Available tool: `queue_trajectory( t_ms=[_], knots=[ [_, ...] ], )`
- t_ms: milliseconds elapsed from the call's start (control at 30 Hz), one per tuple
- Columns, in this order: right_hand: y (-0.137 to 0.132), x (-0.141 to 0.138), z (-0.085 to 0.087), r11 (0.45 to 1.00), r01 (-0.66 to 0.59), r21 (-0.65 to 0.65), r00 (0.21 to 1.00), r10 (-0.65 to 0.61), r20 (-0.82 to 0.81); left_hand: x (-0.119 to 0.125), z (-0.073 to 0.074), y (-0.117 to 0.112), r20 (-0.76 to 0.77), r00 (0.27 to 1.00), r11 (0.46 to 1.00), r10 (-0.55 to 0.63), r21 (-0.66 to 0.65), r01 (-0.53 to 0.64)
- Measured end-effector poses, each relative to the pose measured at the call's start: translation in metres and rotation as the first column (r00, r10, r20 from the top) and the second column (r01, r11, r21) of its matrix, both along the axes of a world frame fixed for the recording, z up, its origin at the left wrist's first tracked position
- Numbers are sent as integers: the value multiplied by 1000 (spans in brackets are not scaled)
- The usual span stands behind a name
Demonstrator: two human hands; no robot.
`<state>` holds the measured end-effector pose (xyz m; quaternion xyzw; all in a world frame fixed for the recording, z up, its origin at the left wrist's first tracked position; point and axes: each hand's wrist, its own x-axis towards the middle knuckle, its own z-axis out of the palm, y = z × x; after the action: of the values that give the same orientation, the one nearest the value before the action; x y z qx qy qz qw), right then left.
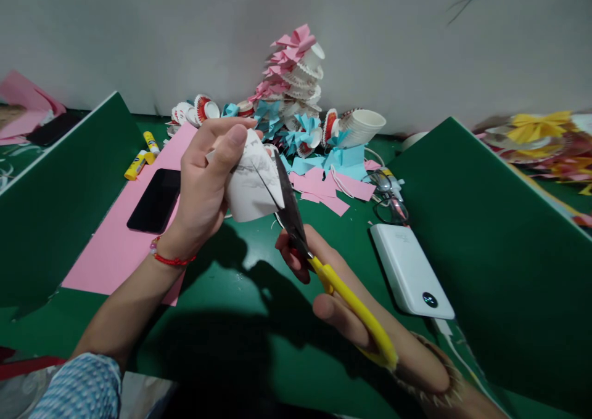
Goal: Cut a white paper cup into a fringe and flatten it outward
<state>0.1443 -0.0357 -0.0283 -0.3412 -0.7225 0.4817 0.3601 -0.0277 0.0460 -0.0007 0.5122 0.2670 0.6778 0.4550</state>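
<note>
Holding, in the head view, a curved white paper cup with a grey print (252,191) just off the middle, towards nine o'clock, raised above the green tabletop (240,283). Pinching it at the ten-to-eleven-o'clock edge with the left hand (208,172), fingers closed right down on the thin wall, thumb along the outer side. Gripping metal scissors with dark blades and yellow handles (329,278) with the right hand (330,252), at four o'clock from the cup; fingers curled loosely, thumb seemingly through the handle loop. Crossing the cup's three-to-four-o'clock side with blades parted in a narrow V; cannot tell whether biting into the paper.

Likely very light, springy along the curve, easily dented or torn beside any cut, hardly slippery when dry. Best taken between thumb and forefinger on the uncut wall, well away from the blades, with light pressure. Probably stiff and weightier in the case of the scissors; best steered by the loops.

Lying towards nine o'clock, on a pink paper sheet (106,252), a black smartphone (156,200). Leaning at one o'clock, a tower of frilled white cups with folded pink paper (300,80). Resting at two, nested white paper cups (363,125); at three, dark-rimmed eyeglasses (391,209); at four, beyond the right hand, a white power bank (409,268).
</note>
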Motion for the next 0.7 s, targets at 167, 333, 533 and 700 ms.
queue_trajectory(
  t_ms=[167,333,533,700],
  knots=[
    [-1,0,2,1000,17,0,1000,-17,11,0,0,0,-2,1000,1000,-13,5,13],
    [0,0,0,1000,25,-3,1000,-25,2,0,0,0,10,1000,1000,-20,6,20],
    [0,0,-2,999,28,-29,999,-27,23,0,-1,1,-2,1000,1000,-16,10,16],
    [-2,0,-2,998,36,-51,999,-35,4,0,-2,1,16,1000,999,-7,42,6]
  ],
)
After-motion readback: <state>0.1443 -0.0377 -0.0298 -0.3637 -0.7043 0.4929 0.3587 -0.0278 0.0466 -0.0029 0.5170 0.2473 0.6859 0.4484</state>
